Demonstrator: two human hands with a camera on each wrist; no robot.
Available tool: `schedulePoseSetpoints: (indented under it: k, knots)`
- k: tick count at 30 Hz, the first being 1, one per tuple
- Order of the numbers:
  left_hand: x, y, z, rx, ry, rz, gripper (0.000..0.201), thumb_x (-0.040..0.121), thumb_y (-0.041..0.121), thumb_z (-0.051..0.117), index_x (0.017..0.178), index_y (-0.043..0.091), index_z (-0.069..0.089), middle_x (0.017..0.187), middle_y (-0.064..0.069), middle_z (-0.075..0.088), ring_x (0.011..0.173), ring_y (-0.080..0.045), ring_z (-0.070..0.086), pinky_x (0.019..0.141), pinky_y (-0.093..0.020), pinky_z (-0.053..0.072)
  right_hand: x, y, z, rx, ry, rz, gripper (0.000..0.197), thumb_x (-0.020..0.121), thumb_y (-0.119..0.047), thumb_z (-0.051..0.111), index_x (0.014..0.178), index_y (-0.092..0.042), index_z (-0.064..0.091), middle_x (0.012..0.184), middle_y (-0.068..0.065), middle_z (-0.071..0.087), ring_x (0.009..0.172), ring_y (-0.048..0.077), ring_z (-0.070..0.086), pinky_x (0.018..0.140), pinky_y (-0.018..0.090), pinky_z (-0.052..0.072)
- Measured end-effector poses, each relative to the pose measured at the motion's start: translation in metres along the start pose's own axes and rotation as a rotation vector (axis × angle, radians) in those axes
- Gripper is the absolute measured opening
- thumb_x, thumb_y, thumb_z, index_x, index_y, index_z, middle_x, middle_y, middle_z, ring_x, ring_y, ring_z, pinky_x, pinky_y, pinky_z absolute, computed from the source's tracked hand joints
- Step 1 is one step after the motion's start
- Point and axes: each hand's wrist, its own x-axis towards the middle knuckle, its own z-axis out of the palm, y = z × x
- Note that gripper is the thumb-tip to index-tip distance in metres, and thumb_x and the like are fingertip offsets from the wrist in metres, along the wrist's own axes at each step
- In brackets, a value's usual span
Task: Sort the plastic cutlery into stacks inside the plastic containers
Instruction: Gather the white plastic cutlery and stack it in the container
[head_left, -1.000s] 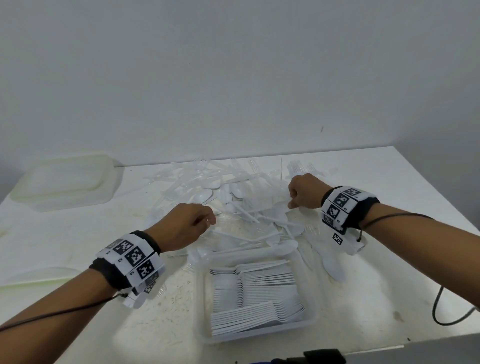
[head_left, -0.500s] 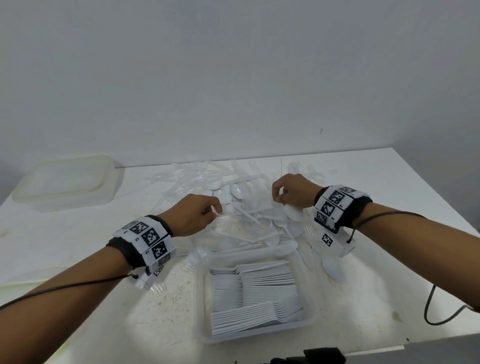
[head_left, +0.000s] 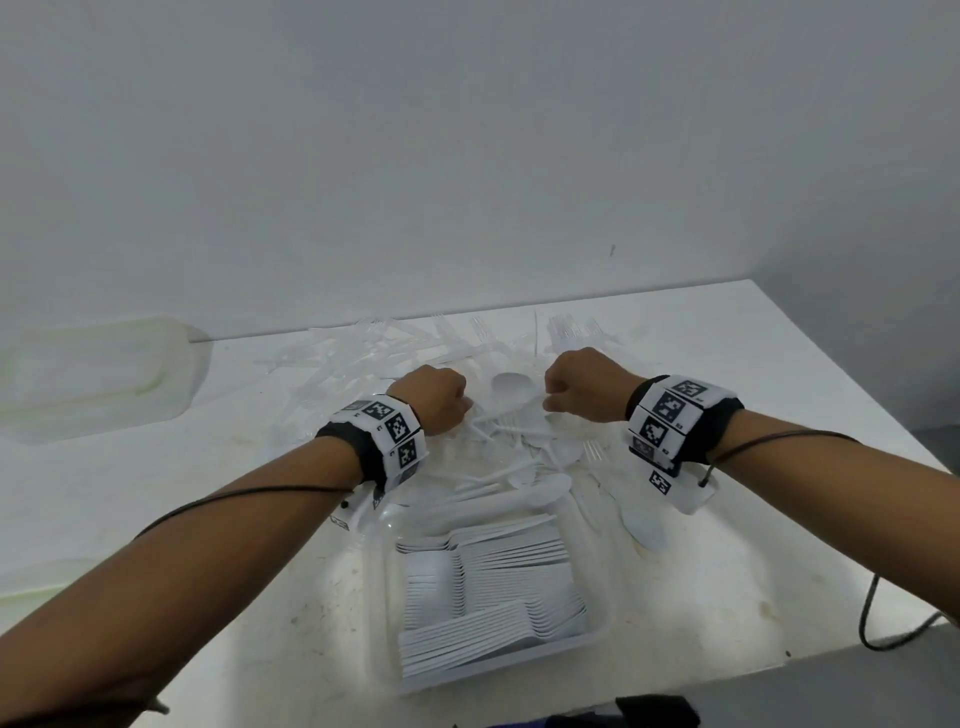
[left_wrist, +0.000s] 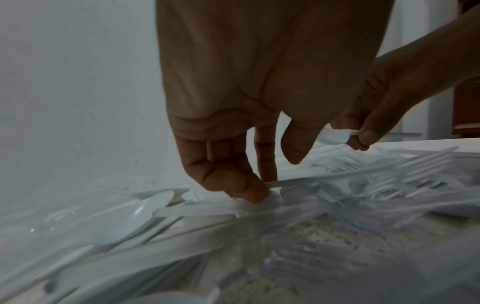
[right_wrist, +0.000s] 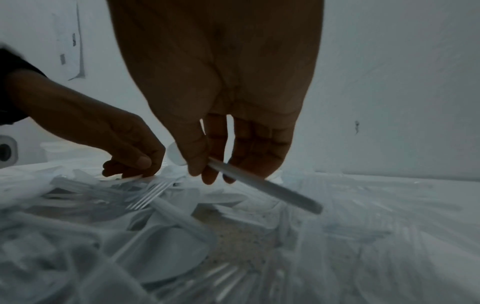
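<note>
Currently both hands are over the loose cutlery pile (head_left: 498, 415) at the table's (head_left: 727, 374) far middle. Right hand (head_left: 584, 397) has thumb and fingers curled round a white spoon (right_wrist: 259, 185), lifted clear of the pile, handle pointing down-right in the right wrist view. Left hand (head_left: 434, 397) pinches a white utensil handle (left_wrist: 298, 183) lying in the pile. The clear container (head_left: 597, 631) near the table's front edge holds stacked white spoons (head_left: 488, 587). A second container (head_left: 93, 369) sits far left.
</note>
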Motion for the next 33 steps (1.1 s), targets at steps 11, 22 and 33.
schedulePoseSetpoints:
  k: [11, 22, 33]
  knots:
    - [-0.008, -0.009, 0.004, -0.121, 0.058, -0.167, 0.015, 0.081, 0.012, 0.059, 0.095, 0.005, 0.058, 0.097, -0.010, 0.062, 0.087, -0.028, 0.059, 0.071, -0.034, 0.051, 0.010, -0.030, 0.030, -0.052, -0.115, -0.034, 0.031, 0.083, -0.015, 0.064, 0.063, -0.019, 0.041, 0.071, -0.002, 0.049, 0.073, 0.022, 0.050, 0.052, 0.021, 0.032]
    - [-0.021, -0.041, -0.028, -0.168, -0.071, -0.255, 0.018, 0.089, 0.003, 0.043, 0.073, 0.006, 0.050, 0.078, -0.012, 0.064, 0.056, -0.018, 0.061, 0.046, -0.024, 0.046, 0.006, -0.025, -0.005, -0.128, -0.071, -0.075, 0.012, 0.084, -0.014, 0.056, 0.073, -0.011, 0.053, 0.082, 0.008, 0.063, 0.075, 0.025, 0.057, 0.065, 0.032, 0.045]
    - [-0.008, -0.049, -0.019, -0.098, 0.128, -0.021, 0.013, 0.089, 0.011, 0.050, 0.090, 0.008, 0.062, 0.092, -0.007, 0.064, 0.079, -0.022, 0.052, 0.069, -0.026, 0.034, -0.028, 0.003, -0.006, -0.069, -0.117, 0.098, 0.023, 0.091, -0.020, 0.043, 0.071, -0.010, 0.042, 0.075, 0.008, 0.054, 0.069, 0.024, 0.050, 0.060, 0.031, 0.037]
